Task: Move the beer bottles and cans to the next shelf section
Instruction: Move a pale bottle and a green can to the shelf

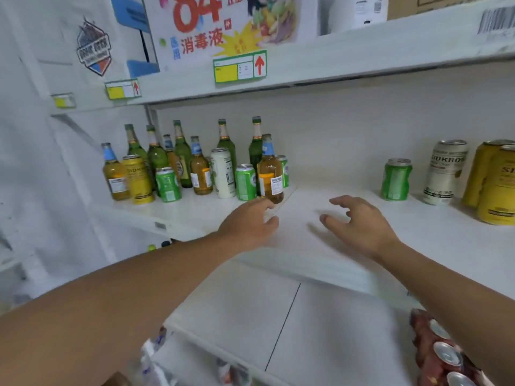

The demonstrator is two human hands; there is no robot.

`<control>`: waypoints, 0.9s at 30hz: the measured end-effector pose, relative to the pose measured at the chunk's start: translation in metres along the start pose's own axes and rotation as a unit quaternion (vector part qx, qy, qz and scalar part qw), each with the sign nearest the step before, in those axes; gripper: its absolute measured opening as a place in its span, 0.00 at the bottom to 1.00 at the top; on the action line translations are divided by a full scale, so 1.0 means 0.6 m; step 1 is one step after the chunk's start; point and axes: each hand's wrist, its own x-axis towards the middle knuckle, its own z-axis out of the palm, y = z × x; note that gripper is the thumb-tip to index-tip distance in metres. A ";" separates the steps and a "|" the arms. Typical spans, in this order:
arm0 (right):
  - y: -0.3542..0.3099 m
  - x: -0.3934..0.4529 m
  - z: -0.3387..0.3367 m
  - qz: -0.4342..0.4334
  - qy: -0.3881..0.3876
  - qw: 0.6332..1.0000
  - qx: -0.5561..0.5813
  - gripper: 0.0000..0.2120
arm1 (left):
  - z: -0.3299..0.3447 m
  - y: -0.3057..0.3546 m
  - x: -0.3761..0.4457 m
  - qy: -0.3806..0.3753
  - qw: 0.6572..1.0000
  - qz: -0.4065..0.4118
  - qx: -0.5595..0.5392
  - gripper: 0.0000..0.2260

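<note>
Moved: I count roughly four cans (pixel 445 171), blurred, right of the shelf seam (pixel 281 203).
Left: crowded bottles (pixel 182 160) beyond it.
Hands: left hand (pixel 248 222), right hand (pixel 359 221), fingers apart, empty.

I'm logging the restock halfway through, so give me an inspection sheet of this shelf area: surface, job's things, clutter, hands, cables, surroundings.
Surface: white shelf, bare in the middle where the hands are.
Job's things: bottles and cans clustered upright at the left; a dented green can, a white can and yellow cans stand at the right.
Clutter: nothing seen on this shelf.
Hands: left hand and right hand both empty, fingers loosely curled, over the bare middle.
Cables: nothing seen.
Surroundings: disinfectant carton on the shelf above; price tag on its edge; red pack of cans lower right.
</note>
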 end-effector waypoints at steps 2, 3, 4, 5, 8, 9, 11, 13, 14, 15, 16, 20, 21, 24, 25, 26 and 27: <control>-0.014 -0.013 0.012 -0.011 -0.004 1.000 0.016 0.28 | -0.019 -0.011 -0.034 -0.002 1.000 -0.025 0.019 0.22; -0.022 -0.018 0.018 -0.014 -0.008 1.000 0.019 0.28 | -0.029 -0.017 -0.049 0.000 0.999 -0.034 0.026 0.22; -0.031 -0.022 0.022 -0.017 -0.014 1.000 0.022 0.28 | -0.039 -0.023 -0.063 0.002 0.999 -0.041 0.032 0.22; -0.040 -0.026 0.025 -0.020 -0.020 0.999 0.023 0.28 | -0.049 -0.030 -0.075 0.005 0.998 -0.046 0.036 0.22; -0.070 -0.030 0.033 -0.037 -0.036 0.998 0.023 0.29 | -0.078 -0.052 -0.102 0.011 0.997 -0.060 0.050 0.22; -0.081 -0.031 0.035 -0.042 -0.042 0.998 0.025 0.29 | -0.087 -0.061 -0.108 0.014 0.996 -0.067 0.053 0.22; -0.102 -0.029 0.039 -0.053 -0.050 0.997 0.028 0.29 | -0.103 -0.077 -0.115 0.024 0.995 -0.080 0.052 0.22; -0.122 -0.024 0.047 -0.058 -0.052 0.996 0.035 0.29 | -0.116 -0.094 -0.118 0.032 0.995 -0.085 0.042 0.21; -0.131 -0.021 0.053 -0.059 -0.053 0.996 0.037 0.29 | -0.120 -0.104 -0.118 0.034 0.995 -0.087 0.036 0.21; -0.140 -0.017 0.060 -0.060 -0.055 0.996 0.036 0.29 | -0.123 -0.114 -0.116 0.034 0.995 -0.089 0.032 0.21; -0.148 -0.012 0.068 -0.060 -0.058 0.996 0.032 0.30 | -0.124 -0.127 -0.112 0.034 0.995 -0.091 0.028 0.21; -0.176 0.016 0.111 -0.051 -0.071 0.996 0.020 0.29 | -0.121 -0.187 -0.082 0.028 0.995 -0.091 0.012 0.22; -0.183 0.026 0.123 -0.048 -0.070 0.996 0.017 0.29 | -0.119 -0.204 -0.070 0.029 0.996 -0.087 0.005 0.22; -0.205 0.060 0.155 -0.033 -0.057 0.998 0.008 0.25 | -0.111 -0.256 -0.030 0.036 0.997 -0.069 -0.030 0.22; -0.212 0.073 0.164 -0.023 -0.049 0.999 0.004 0.23 | -0.108 -0.274 -0.014 0.036 0.997 -0.060 -0.040 0.22; -0.218 0.087 0.173 -0.014 -0.039 0.999 -0.003 0.20 | -0.104 -0.290 0.002 0.034 0.997 -0.050 -0.045 0.22; -0.223 0.100 0.180 -0.003 -0.028 1.000 -0.007 0.19 | -0.100 -0.305 0.019 0.033 0.997 -0.039 -0.051 0.22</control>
